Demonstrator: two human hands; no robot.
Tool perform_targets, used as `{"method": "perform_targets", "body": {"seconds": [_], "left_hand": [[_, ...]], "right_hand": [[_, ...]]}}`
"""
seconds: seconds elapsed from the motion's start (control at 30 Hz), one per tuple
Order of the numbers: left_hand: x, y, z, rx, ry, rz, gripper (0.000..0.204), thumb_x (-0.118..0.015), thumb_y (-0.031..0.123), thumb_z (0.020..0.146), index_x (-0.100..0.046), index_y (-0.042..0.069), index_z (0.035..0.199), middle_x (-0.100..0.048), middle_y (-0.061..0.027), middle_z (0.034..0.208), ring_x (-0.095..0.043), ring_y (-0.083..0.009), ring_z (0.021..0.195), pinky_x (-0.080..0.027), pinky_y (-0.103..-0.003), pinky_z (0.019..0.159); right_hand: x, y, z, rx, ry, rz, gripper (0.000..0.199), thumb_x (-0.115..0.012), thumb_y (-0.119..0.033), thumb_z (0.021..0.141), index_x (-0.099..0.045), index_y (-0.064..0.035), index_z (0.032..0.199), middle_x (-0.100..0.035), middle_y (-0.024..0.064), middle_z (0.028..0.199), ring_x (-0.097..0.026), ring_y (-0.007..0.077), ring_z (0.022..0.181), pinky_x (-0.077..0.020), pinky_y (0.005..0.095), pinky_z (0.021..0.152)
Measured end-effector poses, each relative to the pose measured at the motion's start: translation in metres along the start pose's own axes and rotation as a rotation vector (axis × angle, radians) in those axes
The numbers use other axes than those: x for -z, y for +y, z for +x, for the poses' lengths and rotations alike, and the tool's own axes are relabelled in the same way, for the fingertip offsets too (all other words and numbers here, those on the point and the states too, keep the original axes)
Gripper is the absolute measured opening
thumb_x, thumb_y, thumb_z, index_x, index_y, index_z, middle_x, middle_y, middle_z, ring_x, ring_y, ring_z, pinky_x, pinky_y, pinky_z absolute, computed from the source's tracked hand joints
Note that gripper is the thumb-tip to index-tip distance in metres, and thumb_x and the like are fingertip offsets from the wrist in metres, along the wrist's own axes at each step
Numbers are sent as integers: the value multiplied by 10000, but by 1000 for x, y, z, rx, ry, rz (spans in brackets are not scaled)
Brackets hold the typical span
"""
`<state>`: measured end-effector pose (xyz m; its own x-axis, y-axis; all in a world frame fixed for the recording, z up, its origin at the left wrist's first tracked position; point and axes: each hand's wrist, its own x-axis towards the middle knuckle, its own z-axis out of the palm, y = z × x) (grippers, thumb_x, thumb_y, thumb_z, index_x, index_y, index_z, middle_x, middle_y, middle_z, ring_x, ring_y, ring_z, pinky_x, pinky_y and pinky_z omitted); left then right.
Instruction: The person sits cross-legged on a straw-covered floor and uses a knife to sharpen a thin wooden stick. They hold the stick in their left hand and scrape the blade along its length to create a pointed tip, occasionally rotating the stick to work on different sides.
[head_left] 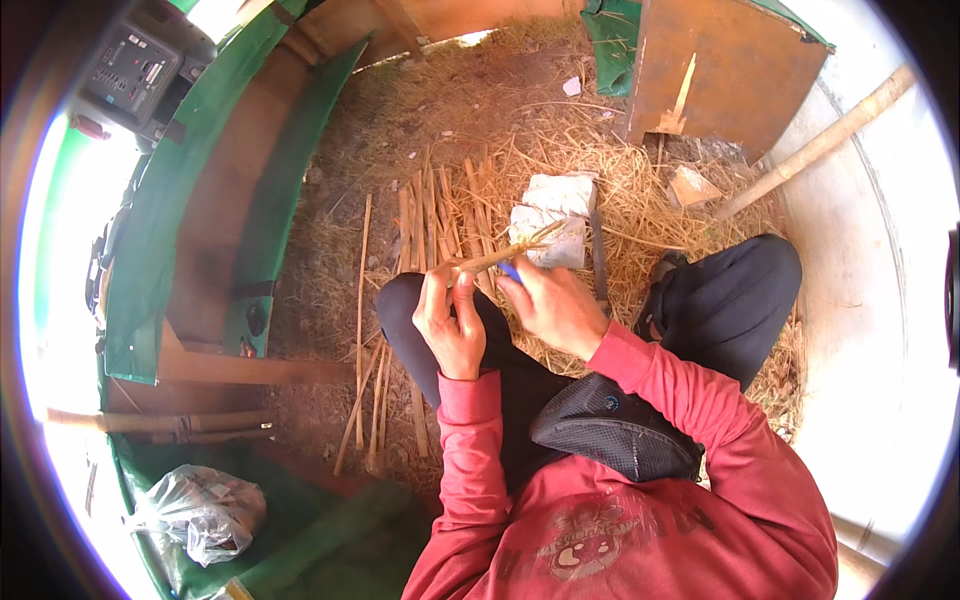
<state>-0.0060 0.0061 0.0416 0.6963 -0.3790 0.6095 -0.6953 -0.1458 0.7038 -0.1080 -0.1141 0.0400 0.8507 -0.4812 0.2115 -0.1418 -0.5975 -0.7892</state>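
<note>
The person wears a red long-sleeved top (pixel 640 520) with ribbed cuffs at both wrists and a faded, darker round print across the chest. Dark trousers (pixel 735 300) cover both legs, and a dark shoe (pixel 664 268) shows beside the right knee. A black mesh-fabric pouch (pixel 615 425) with a small blue round mark on it lies across the lap, and both hands, the left (pixel 452 325) and the right (pixel 555 305), are bare, without gloves, rings or a watch in view.
</note>
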Motion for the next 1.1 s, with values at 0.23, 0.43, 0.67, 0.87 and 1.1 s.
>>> {"method": "perform_targets", "body": {"seconds": [0.23, 0.43, 0.67, 0.87, 1.1], "left_hand": [[7, 16, 9, -81, -234, 66, 126, -629, 27, 938, -651, -7, 1058, -687, -151, 959, -676, -313, 812, -530, -355, 716], [7, 13, 7, -42, -176, 52, 131, -632, 0, 918, -644, -14, 1048, -676, -174, 958, -677, -361, 851, -531, -375, 748], [7, 10, 9, 33, -150, 46, 105, -611, -2, 926, -642, -5, 1027, -669, -174, 943, -675, -360, 830, -525, -369, 728], [-5, 15, 11, -62, -117, -8, 100, -593, 17, 955, -628, -3, 1046, -655, -163, 895, -669, -323, 768, -519, -375, 673], [-2, 11, 5, 99, -25, -13, 181, -546, 127, 1039, -579, -49, 1064, -705, -153, 868, -730, -190, 783, -608, -291, 613]], "right_hand": [[-28, 87, -4, -224, -11, -231, 293, -547, -292, 1013, -613, -11, 1063, -661, 264, 697, -666, 471, 659, -533, 562, 624], [-17, 9, -3, 97, 125, 41, 235, -585, -235, 990, -592, -10, 1056, -641, 259, 662, -642, 467, 593, -491, 540, 532], [-34, 62, -5, -190, 31, -80, 246, -590, -239, 990, -584, -1, 1051, -649, 266, 686, -653, 466, 620, -524, 535, 565], [-26, 32, 3, 0, 159, -115, 230, -615, -228, 982, -585, -6, 1029, -639, 255, 654, -641, 468, 603, -505, 544, 537], [-48, 40, 9, 16, 179, -162, 266, -608, -264, 982, -570, -22, 1085, -612, 255, 602, -621, 485, 576, -499, 566, 523]]}}
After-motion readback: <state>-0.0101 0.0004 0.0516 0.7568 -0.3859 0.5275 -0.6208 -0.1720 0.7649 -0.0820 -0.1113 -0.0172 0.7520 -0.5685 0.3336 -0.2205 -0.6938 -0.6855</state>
